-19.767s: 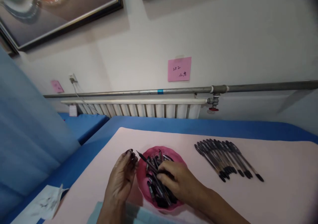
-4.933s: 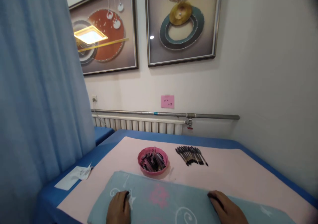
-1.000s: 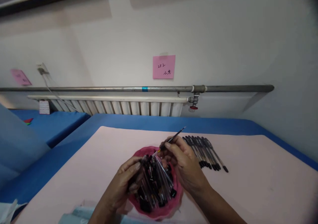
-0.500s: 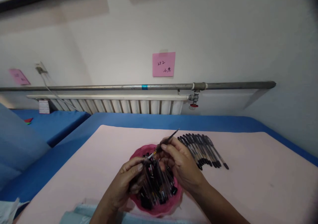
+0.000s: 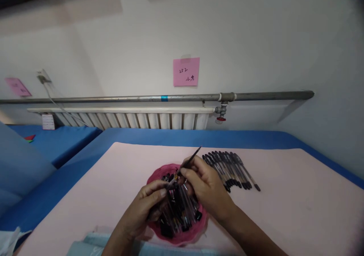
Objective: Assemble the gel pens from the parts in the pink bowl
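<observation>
Above a pink basket point(image 5: 152, 176) with a wavy rim, my two hands meet over a heap of pen parts point(image 5: 182, 206). Between finger and thumb, my left hand point(image 5: 145, 199) pinches a clear pen barrel point(image 5: 171, 184). My right hand point(image 5: 207, 186) grips a dark pen refill point(image 5: 193, 156), its thin tip pointing up and to the right. The refill's lower end meets the barrel; how far it sits inside is hard to make out. Clear tubes and black caps lie in the basket, partly hidden by my fingers.
A row of capped black pens point(image 5: 230, 170) lies right of the basket on the pink sheet point(image 5: 113, 172). Light blue cloth point(image 5: 91, 244) is at the front edge. Behind the blue table edge point(image 5: 182, 136) are a radiator point(image 5: 153, 119) and a pipe point(image 5: 127, 99).
The refill has moved down and left toward my left hand, and the gap between my fingers looks shorter. The view has shifted slightly. Pens in the row stay put.
</observation>
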Demonstrator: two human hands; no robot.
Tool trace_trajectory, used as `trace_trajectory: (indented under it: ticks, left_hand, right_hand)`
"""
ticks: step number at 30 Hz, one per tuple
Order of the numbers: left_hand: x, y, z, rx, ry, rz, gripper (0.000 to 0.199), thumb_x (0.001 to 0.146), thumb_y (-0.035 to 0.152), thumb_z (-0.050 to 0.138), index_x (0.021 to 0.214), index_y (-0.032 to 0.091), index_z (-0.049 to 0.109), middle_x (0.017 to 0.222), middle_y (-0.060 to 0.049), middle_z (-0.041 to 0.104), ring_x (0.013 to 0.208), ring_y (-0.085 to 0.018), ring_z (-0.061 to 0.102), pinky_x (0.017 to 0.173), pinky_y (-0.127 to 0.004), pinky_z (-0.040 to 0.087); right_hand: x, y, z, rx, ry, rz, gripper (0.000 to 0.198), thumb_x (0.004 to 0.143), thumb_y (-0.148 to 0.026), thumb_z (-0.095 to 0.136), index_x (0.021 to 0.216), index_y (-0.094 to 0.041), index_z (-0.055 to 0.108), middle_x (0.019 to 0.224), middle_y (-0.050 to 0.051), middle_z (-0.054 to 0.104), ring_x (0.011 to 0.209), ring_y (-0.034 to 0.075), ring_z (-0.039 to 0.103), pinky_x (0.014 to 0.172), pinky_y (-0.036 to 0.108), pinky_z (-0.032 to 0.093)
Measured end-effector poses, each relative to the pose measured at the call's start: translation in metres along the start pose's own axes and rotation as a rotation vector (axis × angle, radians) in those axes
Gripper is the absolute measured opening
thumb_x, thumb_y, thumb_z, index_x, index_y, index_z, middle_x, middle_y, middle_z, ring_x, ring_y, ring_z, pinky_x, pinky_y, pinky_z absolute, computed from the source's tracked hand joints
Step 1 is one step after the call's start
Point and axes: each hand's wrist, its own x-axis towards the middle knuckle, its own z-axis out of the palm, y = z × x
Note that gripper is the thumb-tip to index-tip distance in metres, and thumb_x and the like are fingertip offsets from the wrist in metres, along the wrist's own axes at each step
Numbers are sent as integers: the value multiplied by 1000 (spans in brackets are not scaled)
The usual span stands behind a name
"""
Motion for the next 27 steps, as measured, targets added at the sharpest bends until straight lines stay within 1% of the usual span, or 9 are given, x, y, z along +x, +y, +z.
trace_trajectory:
  ticks: [4,7,9,12,15,18,20,24,27]
  left_hand:
    - [0,-1,-1,-33,24,-1,23,72,32,67,87,15,64,46,8,38,36,-1,24,37,-16,14]
    - [0,3,-2,-147,67,50,18,73,29,67,84,15,62,51,7,43,38,-1,30,37,-15,19]
    - [0,7,-3,-234,114,108,17,74,28,65,85,16,62,57,4,49,42,-3,38,38,-15,26]
    - [2,12,-6,-352,213,197,20,74,25,66,92,17,62,65,1,59,52,-7,53,47,-17,42]
    - [4,16,-11,-455,336,234,22,70,20,70,91,18,64,74,-3,66,63,-12,61,58,-24,52]
    - [4,20,-17,-505,418,246,20,67,15,71,86,18,64,79,-4,69,70,-16,65,62,-28,55]
    - [3,21,-22,-515,443,256,20,66,13,71,84,18,64,79,-4,69,72,-16,66,62,-28,56]
    - [4,20,-29,-499,495,290,19,64,11,71,81,17,64,76,-2,68,69,-15,65,61,-27,56]
    - [5,19,-30,-476,513,295,17,65,12,71,80,16,64,75,-1,67,68,-14,64,61,-27,56]
  right_hand:
    - [-2,6,5,-179,-92,7,5,77,-21,54,76,-19,58,67,-2,59,60,11,53,57,24,41]
    - [0,6,4,-173,-78,2,16,78,-27,55,91,-19,60,82,0,63,70,13,56,66,26,44]
    - [2,4,1,-133,-47,27,20,80,-30,54,97,-20,58,84,0,63,70,12,57,65,26,44]
    - [6,5,-5,-235,-39,36,13,81,-27,51,88,-19,59,76,-1,61,66,12,55,62,25,43]
    - [7,15,-5,-473,-139,-27,10,79,-17,50,80,-19,60,77,-1,62,71,13,55,66,25,41]
    - [4,28,0,-669,-316,-72,14,75,-10,48,75,-18,59,77,0,62,71,12,53,64,24,38]
    - [1,35,4,-774,-391,-98,14,74,-8,48,71,-17,58,74,0,61,67,12,51,61,23,36]
    - [-5,45,9,-913,-453,-138,13,75,-8,48,70,-16,58,74,1,59,66,11,49,60,23,34]
    - [-7,50,12,-951,-473,-190,15,79,-12,48,79,-16,62,81,3,60,71,13,51,64,24,37]
